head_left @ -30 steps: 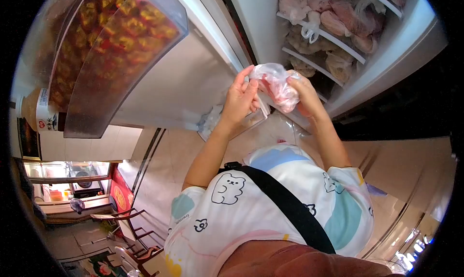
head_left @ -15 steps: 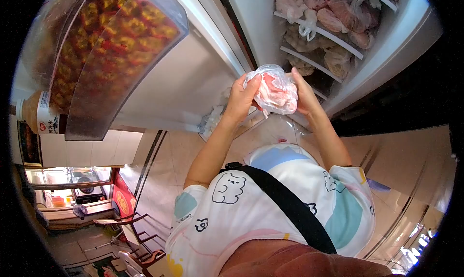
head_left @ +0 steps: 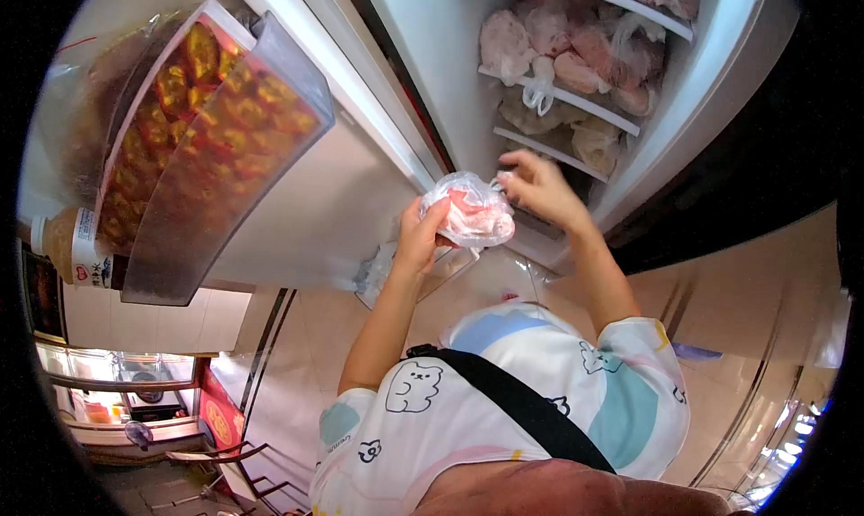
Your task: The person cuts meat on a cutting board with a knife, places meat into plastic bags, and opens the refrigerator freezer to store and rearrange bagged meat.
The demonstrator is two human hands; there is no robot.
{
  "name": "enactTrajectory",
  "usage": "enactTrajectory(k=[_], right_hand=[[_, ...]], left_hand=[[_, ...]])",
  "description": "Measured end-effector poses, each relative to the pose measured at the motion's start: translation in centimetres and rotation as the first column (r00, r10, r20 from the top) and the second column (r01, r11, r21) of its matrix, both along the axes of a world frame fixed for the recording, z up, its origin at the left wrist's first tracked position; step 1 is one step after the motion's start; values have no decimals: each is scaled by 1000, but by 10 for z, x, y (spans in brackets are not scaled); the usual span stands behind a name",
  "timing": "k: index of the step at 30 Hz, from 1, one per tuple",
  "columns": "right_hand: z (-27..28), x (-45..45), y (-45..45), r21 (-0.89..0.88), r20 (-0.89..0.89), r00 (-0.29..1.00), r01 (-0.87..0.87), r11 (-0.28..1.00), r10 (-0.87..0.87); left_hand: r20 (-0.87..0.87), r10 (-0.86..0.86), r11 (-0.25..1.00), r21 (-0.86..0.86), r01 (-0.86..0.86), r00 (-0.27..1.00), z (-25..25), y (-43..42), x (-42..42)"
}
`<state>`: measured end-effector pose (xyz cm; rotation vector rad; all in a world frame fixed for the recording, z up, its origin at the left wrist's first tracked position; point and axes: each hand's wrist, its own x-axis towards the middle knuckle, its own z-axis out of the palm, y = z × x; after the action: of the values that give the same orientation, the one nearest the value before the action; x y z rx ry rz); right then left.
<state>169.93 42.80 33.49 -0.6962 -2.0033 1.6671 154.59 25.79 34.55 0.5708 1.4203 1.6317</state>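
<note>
A clear plastic bag of pink and white meat (head_left: pixel 468 215) is held up in front of the open freezer. My left hand (head_left: pixel 419 235) grips its left side, thumb across the front and fingers behind. At the bag's upper right, my right hand (head_left: pixel 543 190) has its thumb and fingers closed on the gathered end of the plastic, slightly blurred. Beyond the hands, several bagged pieces of meat (head_left: pixel 576 53) lie on the freezer shelves (head_left: pixel 576 98), one with its tied plastic handles hanging over the shelf edge.
The opened door (head_left: pixel 297 170) stands at the left, its bin (head_left: pixel 225 156) filled with red and gold wrapped pieces. A labelled bottle (head_left: pixel 79 242) sits by the bin. Below the door, plastic bags (head_left: pixel 376 273) are visible near the tiled floor. Chairs (head_left: pixel 243 466) stand at lower left.
My right hand has moved from the bag's right side to its gathered upper end. My left hand still holds the bag. The view has shifted, so the freezer appears further up and left.
</note>
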Motion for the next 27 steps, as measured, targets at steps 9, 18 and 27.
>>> enactTrajectory(k=[9,18,27], right_hand=[[110,-56,104,852,-152,712,446,275,-686],[98,-86,211,973,232,719,-160,168,-655],[118,-62,241,608,-130,864,457,649,-487]], left_hand=[[40,-22,999,-37,24,999,3,-3,-3],[0,-42,992,118,41,999,29,49,-14],[121,-77,959,279,40,990,57,91,-8]])
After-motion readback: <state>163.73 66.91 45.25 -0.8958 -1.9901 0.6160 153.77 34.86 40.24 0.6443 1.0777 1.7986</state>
